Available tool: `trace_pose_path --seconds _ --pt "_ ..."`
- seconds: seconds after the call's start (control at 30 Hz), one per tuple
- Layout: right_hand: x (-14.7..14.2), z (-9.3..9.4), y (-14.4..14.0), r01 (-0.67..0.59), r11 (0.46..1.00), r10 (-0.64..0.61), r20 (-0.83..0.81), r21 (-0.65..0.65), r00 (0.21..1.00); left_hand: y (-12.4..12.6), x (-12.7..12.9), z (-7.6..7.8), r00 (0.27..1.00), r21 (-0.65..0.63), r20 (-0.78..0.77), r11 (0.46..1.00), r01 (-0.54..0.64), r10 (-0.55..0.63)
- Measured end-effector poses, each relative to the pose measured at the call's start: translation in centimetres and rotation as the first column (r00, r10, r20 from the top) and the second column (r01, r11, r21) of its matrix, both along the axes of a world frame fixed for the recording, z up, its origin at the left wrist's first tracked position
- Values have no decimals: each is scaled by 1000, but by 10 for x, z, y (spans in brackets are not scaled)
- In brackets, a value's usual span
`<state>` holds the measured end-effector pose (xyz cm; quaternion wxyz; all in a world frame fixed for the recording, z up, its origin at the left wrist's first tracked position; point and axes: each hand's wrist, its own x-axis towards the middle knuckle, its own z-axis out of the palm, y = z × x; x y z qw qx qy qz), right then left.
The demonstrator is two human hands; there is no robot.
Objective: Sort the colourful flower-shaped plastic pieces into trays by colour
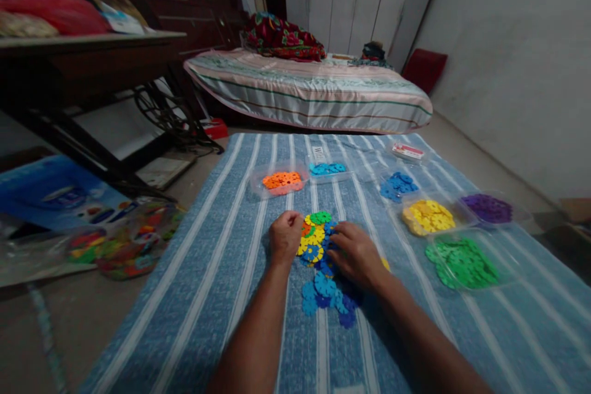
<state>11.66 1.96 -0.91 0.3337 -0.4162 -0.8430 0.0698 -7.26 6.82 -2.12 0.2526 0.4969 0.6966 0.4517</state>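
My left hand (285,237) is at the left edge of a cluster of notched plastic discs, its fingers curled and thumb pressed to a fingertip; whatever is in the pinch is hidden. The cluster shows yellow discs (316,236), a green disc (321,217), an orange one and blue ones; I cannot tell how they are joined. On its right side my right hand (356,253) reaches over dark blue discs with bent fingers apart, the fingertips touching or just above them. Nearer me lie loose light blue discs (324,285) and dark blue discs (347,319). A yellow disc (385,264) peeks out beside my right wrist.
Clear plastic tubs hold orange discs (282,181), light blue discs (327,168), blue discs (399,186), yellow discs (428,217), purple discs (487,207) and green discs (464,261). A striped cloth (221,246) covers the table. Beyond stands a bed (314,89); a sewing-machine table (87,40) is left.
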Motion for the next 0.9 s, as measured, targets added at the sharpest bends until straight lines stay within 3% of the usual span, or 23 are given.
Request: trace_pose_path --seconds 0.23,0.57,0.9 --pt "-5 -9 -1 98 993 -90 114 -65 989 0 1 -1 1000 6 1 1000 -3 3" --pt "-1 -27 3 93 991 -94 9 94 996 -1 3 2 1000 5 -2 1000 -6 6" --pt "8 -10 5 68 996 -63 78 -66 995 -1 3 3 1000 -3 -30 1000 -2 2"
